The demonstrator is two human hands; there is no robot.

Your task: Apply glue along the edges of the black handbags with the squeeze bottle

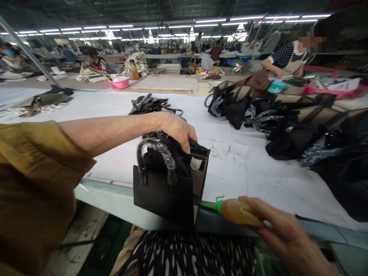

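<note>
A small black handbag [163, 191] stands open at the near edge of the white table [238, 172], its handles wrapped in clear plastic. My left hand [178, 130] reaches over it and grips the far rim of the bag's opening, fingers curled down. My right hand [284, 234] is closed around a small amber squeeze bottle [238, 211] with a green nozzle. The nozzle points left at the bag's lower right side.
A pile of black and tan handbags [287, 119] lies at the right. More black bags [152, 104] lie behind my left hand. A pink basin [118, 82] stands further back. A person in a striped top [284, 57] works at the far right.
</note>
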